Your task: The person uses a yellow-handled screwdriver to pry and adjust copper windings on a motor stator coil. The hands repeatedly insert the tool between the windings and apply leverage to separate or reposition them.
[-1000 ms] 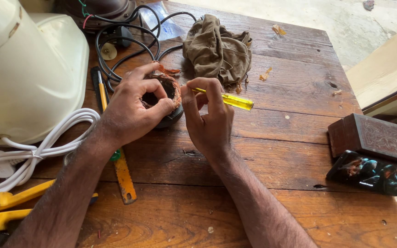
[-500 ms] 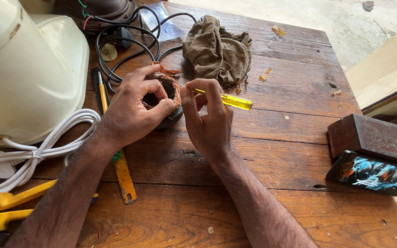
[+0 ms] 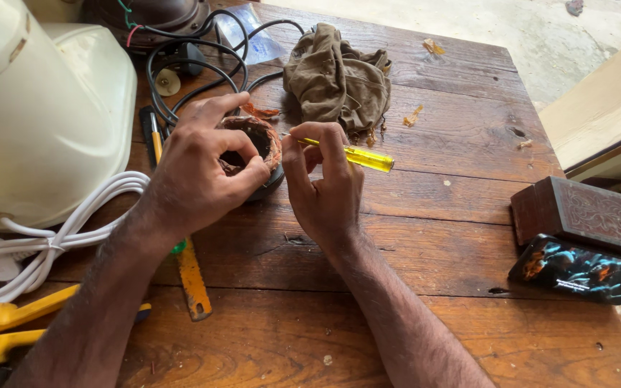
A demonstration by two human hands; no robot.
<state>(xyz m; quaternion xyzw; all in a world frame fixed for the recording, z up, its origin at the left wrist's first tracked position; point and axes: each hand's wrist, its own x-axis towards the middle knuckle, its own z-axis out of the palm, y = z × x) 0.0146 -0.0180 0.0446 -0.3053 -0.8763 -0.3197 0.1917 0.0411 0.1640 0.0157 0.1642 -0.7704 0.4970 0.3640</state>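
Hands are both busy on this one. My left hand [image 3: 199, 169] is wrapped around a round motor winding [image 3: 256, 140], copper coils showing on its rim, thumb and fingers clamped on it so it sits tilted just above the wooden bench [image 3: 425, 237]. My right hand [image 3: 325, 187] is pinching a yellow-handled screwdriver [image 3: 357, 156], fingertips closed on the shaft, with the metal tip pointing left and touching the edge of the winding. The clear yellow handle sticks out to the right past my fingers.

Stuff around it: a crumpled brown rag [image 3: 339, 75] lies just behind the winding, and black cables [image 3: 181, 54] loop at the back left. A big cream appliance housing [image 3: 44, 108] takes up the left side, with a bundled white cord [image 3: 52, 241] in front of it. An orange-handled tool [image 3: 192, 276] lies under my left wrist, and yellow pliers handles [image 3: 16, 327] poke in at the bottom left. Over on the right edge sits a carved wooden box [image 3: 580, 214] with a phone [image 3: 576, 267] leaning against its near side.
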